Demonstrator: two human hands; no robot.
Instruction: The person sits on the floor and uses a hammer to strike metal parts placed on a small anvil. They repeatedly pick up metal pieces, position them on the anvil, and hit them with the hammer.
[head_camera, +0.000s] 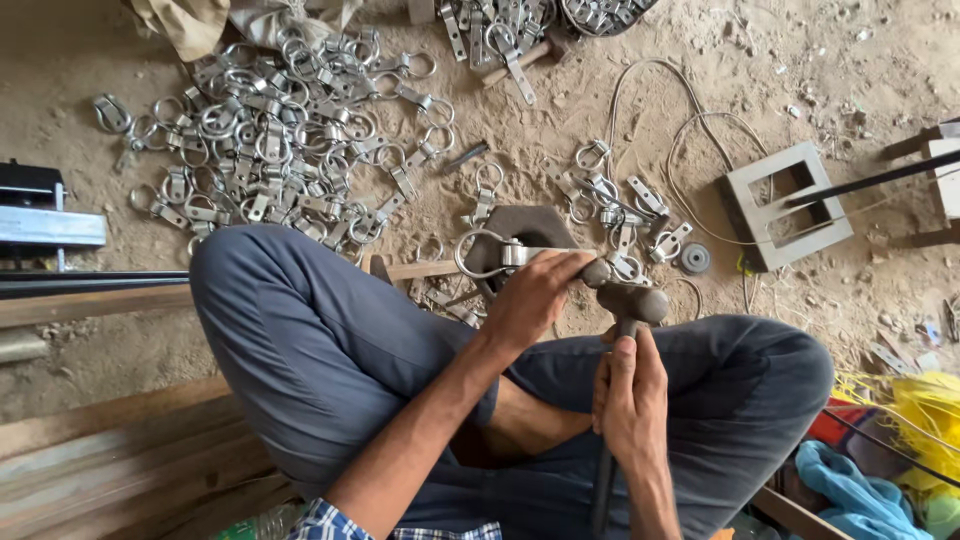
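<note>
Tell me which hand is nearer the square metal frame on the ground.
Right. The right hand, gripping the hammer, sits below-left of the square metal frame. The left hand, pressing a ring clamp onto the anvil, lies farther left.

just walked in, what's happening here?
A person sits cross-legged on a sandy floor. The left hand pins a flat metal strap with a ring on a dark metal block. The right hand grips a dark-headed hammer, its head beside the strap. A pile of finished ring-and-strap pieces lies ahead.
</note>
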